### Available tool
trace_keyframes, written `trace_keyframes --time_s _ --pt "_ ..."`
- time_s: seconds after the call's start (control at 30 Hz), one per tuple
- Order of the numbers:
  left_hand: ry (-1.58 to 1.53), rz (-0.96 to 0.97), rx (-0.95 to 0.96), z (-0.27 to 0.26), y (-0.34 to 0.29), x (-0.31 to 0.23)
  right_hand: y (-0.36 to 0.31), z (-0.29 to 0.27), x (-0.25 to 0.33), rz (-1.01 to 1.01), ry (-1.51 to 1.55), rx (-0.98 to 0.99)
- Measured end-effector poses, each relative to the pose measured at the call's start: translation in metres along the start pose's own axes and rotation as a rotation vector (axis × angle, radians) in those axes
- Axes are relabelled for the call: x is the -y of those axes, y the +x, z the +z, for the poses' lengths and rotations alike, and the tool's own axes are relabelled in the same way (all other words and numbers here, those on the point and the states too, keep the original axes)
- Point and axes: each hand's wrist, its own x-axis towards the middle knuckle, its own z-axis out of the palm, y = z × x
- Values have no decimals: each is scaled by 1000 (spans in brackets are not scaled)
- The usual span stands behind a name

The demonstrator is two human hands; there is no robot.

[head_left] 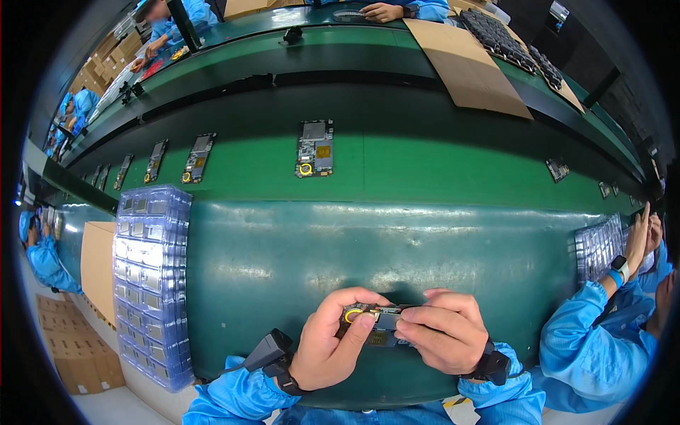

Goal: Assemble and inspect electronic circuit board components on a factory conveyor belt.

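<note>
A circuit board (382, 338) with a yellow ring at its left end is held low over the near part of the table, between my hands. My left hand (331, 341) has thumb and fingers closed on the board's left end, beside the ring. At the right end, my right hand (448, 333) pinches the board's edge with its fingertips. These fingers cover part of the board, so any small loose part in them cannot be made out. A thin bright strip shows along the board's upper edge.
Beyond the green table (283, 262) runs a green conveyor belt (411, 163) bearing several boards, one (315, 149) straight ahead. Stacked clear plastic trays (151, 283) with grey parts stand at the left, by a cardboard box (98, 265). A co-worker's sleeve (595, 340) is close at right.
</note>
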Motion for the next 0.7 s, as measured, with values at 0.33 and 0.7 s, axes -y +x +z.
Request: trace_keyframes --time_s 0.33,0.7 --pt "-28 -1 -24 1 -1 3 0 1 0 -13 4 -1" --pt "82 79 3 0 -2 0 -1 1 -4 -83 -10 17"
